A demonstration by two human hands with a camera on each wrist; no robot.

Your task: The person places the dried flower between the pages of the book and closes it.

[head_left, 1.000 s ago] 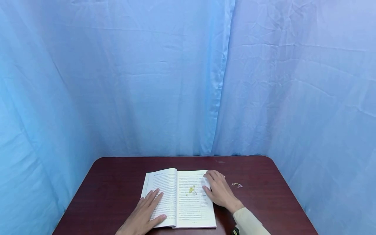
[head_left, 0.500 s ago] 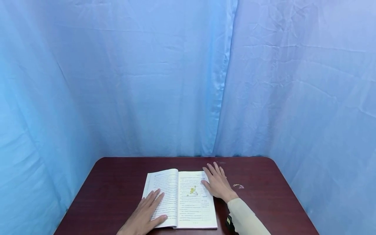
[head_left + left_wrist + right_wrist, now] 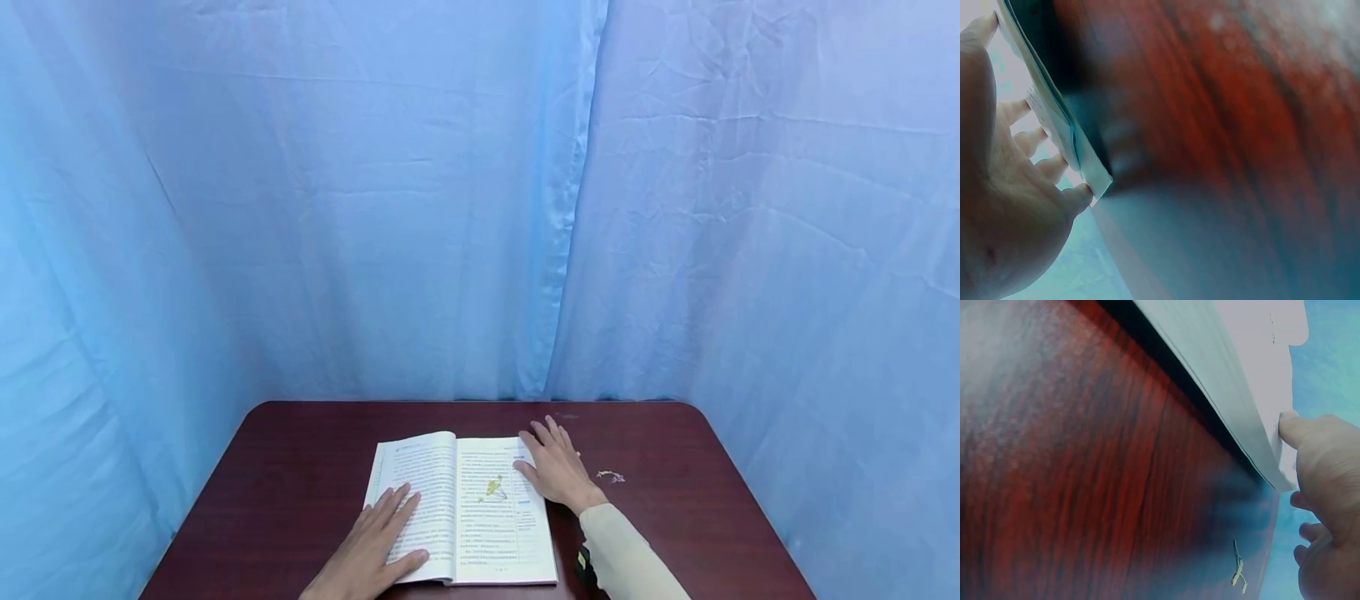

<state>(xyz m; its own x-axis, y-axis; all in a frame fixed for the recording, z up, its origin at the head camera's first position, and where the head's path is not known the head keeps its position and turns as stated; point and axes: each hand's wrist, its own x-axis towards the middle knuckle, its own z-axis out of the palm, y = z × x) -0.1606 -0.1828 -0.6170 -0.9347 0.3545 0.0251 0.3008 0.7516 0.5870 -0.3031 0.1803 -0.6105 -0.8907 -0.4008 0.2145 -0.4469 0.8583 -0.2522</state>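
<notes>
An open book lies on the table with a small yellow dried flower on its right page. My left hand rests spread on the left page; the left wrist view shows its fingertips along the book's edge. At the book's far right corner, my right hand has its fingers stretched past the edge. Its thumb touches the page in the right wrist view. To the right of that hand, a small pinkish dried sprig lies on the table. A tiny pale bit shows beside the right hand, mostly hidden by it.
The dark red wooden table has rounded far corners. Blue curtains hang behind it and on both sides. A faint mark shows on the tabletop near the far edge.
My right hand has shifted away toward the far edge and its fingers have straightened, mostly in the first half second. My left hand, the book and the yellow flower have stayed put.
</notes>
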